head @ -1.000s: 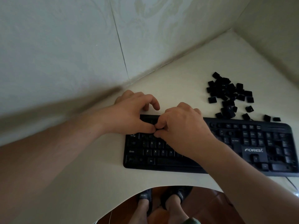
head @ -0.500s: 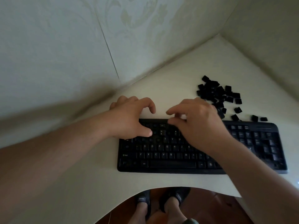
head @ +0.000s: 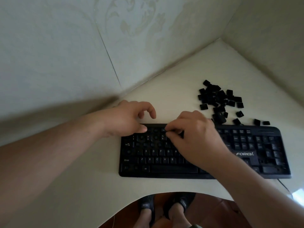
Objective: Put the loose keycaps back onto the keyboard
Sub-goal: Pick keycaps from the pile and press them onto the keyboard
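You are at a home desk, by the look of it. Walls: pale wallpaper point(head: 134, 25) with a faint embossed floral scroll, a seam running down it, 2 walls meeting in a corner. Desk point(head: 164, 79): cream-white top pushed into that corner, front edge cut in a curve. Below the curve: reddish-brown tiled floor point(head: 213, 211) and your feet in dark slip-on sandals point(head: 146, 205). On the desk, a black wired keyboard point(head: 164, 173). Light is dim and indoor.
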A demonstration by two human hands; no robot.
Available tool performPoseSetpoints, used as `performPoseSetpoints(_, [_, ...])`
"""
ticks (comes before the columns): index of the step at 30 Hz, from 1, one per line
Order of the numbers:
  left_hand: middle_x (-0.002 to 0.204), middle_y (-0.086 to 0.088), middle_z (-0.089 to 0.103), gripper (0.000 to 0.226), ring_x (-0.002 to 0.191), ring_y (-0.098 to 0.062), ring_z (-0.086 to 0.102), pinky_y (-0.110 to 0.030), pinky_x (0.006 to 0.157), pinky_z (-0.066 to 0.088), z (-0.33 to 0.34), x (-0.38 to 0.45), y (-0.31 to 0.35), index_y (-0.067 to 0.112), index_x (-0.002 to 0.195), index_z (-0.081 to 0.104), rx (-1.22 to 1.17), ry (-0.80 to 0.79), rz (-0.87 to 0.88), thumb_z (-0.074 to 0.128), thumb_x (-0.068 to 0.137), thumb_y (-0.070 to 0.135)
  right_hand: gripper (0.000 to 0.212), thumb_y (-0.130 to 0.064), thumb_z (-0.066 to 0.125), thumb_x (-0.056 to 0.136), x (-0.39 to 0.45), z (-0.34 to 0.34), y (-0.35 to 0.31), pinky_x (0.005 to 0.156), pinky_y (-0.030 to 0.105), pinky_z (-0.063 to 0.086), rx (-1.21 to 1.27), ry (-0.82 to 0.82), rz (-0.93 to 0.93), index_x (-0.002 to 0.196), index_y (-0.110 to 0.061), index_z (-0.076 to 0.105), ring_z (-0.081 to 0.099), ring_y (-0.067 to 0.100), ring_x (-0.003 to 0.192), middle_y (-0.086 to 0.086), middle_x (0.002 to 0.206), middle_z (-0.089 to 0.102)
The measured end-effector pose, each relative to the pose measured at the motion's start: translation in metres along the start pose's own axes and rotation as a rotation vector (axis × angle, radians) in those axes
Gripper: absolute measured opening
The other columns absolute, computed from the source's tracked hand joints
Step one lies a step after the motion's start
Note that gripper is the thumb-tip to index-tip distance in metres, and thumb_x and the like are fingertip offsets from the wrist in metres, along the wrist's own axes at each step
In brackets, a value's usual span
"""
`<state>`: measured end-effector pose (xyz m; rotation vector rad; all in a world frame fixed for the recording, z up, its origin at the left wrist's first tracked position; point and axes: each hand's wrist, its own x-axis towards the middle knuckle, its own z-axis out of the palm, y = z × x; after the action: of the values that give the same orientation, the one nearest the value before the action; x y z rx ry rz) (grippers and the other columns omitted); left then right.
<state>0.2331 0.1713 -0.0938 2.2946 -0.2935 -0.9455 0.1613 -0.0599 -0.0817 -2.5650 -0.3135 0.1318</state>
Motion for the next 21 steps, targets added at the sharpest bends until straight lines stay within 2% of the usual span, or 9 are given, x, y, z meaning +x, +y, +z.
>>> performPoseSetpoints(2, [0.110,0.015,0.051,0.043,0.105,-0.008,0.049,-0.033,0.088,0.047,0.000,0.000,-0.001,0.061,0.103,0.058,-0.034,-0.004,-0.011,0.078,0.090,0.025,0.008,-0.033,0.076,0.087,-0.001,0.011,-0.013,0.079,0.045,0.050,-0.008,-0.011,-0.033,0.094,-0.036,0.078,0.056,0.015,0.085,-0.016,0.086,0.062])
performPoseSetpoints(7, [0.112,0.010,0.051,0.055,0.105,-0.013,0.050,-0.028,0.081,0.044,-0.003,0.001,-0.004,0.062,0.103,0.057,-0.073,-0.041,-0.004,0.081,0.085,0.016,0.016,-0.044,0.079,0.082,0.005,0.030,-0.028,0.075,0.042,0.048,-0.192,-0.073,-0.120,0.094,-0.033,0.077,0.054,0.021,0.092,-0.010,0.092,0.063])
performPoseSetpoints(12, [0.112,0.011,0.049,0.058,0.108,-0.009,0.045,-0.026,0.079,0.043,-0.001,0.002,-0.005,0.062,0.102,0.055,-0.072,-0.036,0.014,0.083,0.081,0.017,0.017,-0.043,0.087,0.073,0.011,0.032,-0.036,0.068,0.038,0.043,-0.342,-0.115,-0.128,0.080,-0.032,0.076,0.055,0.021,0.083,-0.011,0.074,0.061])
performPoseSetpoints(14, [0.112,0.012,0.049,0.057,0.109,-0.007,0.044,-0.027,0.080,0.044,0.000,0.002,-0.005,0.062,0.103,0.054,-0.058,-0.029,0.021,0.083,0.081,0.017,0.015,-0.046,0.076,0.085,0.014,0.029,-0.039,0.077,0.039,0.042,-0.356,-0.144,-0.129,0.092,-0.033,0.074,0.054,0.021,0.092,-0.011,0.083,0.062])
performPoseSetpoints(17, [0.112,0.012,0.049,0.058,0.107,-0.009,0.045,-0.029,0.080,0.046,-0.002,0.003,-0.006,0.060,0.103,0.055,-0.063,-0.040,0.016,0.084,0.080,0.016,0.023,-0.052,0.058,0.096,0.018,0.023,-0.042,0.089,0.040,0.040,-0.354,-0.202,-0.087,0.108,-0.036,0.069,0.050,0.020,0.107,-0.012,0.101,0.064])
performPoseSetpoints(19, [0.112,0.011,0.049,0.059,0.104,-0.010,0.046,-0.028,0.078,0.044,-0.003,0.005,-0.007,0.060,0.103,0.055,-0.065,-0.045,0.021,0.084,0.080,0.015,0.021,-0.051,0.058,0.095,0.020,0.024,-0.040,0.085,0.039,0.041,-0.356,-0.193,-0.116,0.103,-0.036,0.070,0.051,0.019,0.104,-0.012,0.097,0.063])
performPoseSetpoints(21, [0.112,0.010,0.049,0.058,0.101,-0.010,0.047,-0.027,0.076,0.043,-0.003,0.005,-0.008,0.060,0.104,0.055,-0.080,-0.049,0.020,0.084,0.081,0.016,0.015,-0.046,0.067,0.088,0.020,0.028,-0.036,0.073,0.037,0.041,-0.400,-0.150,-0.174,0.087,-0.033,0.073,0.055,0.019,0.089,-0.012,0.080,0.061])
